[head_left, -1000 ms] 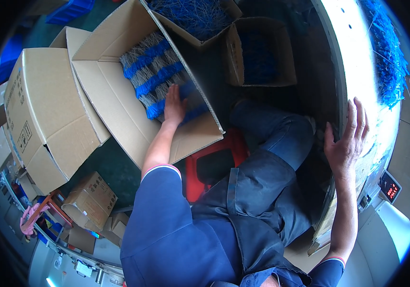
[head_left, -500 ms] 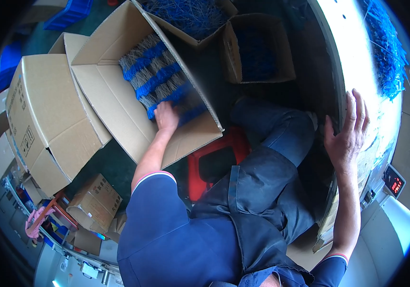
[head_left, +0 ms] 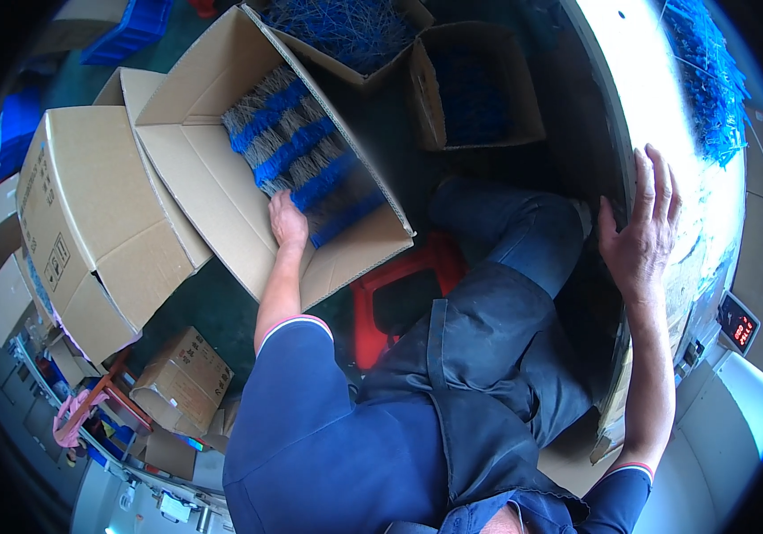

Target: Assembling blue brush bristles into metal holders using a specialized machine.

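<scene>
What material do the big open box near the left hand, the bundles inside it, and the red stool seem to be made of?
The open box looks like brown corrugated cardboard: matte, with folded flaps and raw cut edges. The bundles beside the left hand look like thin grey strands banded in blue, probably plastic ties or wire; the picture is too coarse to tell which. The red stool looks like moulded plastic, smooth with a slight sheen.

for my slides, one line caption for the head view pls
Seated person's left hand reaches into an open cardboard box of blue-banded bundles; right hand rests on a white table edge.
</scene>
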A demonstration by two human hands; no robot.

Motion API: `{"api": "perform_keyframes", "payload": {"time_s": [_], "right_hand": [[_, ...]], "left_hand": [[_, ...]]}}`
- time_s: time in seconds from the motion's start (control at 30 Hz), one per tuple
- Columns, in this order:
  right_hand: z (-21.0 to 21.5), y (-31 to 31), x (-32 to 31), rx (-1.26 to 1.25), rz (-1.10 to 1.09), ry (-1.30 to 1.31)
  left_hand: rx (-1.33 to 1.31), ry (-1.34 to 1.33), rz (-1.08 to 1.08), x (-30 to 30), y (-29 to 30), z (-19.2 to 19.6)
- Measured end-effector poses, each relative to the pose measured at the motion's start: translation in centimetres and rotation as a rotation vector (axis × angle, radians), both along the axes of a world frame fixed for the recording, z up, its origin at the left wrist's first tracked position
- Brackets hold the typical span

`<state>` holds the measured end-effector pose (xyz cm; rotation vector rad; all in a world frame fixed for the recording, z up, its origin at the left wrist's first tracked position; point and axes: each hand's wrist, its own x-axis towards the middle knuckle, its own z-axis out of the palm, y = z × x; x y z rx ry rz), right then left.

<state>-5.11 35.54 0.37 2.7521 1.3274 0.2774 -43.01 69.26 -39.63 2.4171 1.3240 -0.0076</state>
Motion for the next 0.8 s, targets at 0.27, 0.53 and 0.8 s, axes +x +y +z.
{"api": "perform_keyframes", "payload": {"time_s": [0.27, 0.53, 0.8], "right_hand": [[-0.1, -0.3, -0.3, 0.012, -0.017, 0.006], [-0.2, -0.5, -0.2, 0.036, -0.008, -0.005], [0.8, -1.4, -1.0, 0.066, 0.012, 0.005]], "left_hand": [[-0.089, 0.064, 0.117, -2.8, 0.5, -2.6], [-0.340, 0.101, -0.051, -3.1, 1.4, -3.0], [-0.272, 0.302, 0.120, -2.4, -0.8, 4.2]]}}
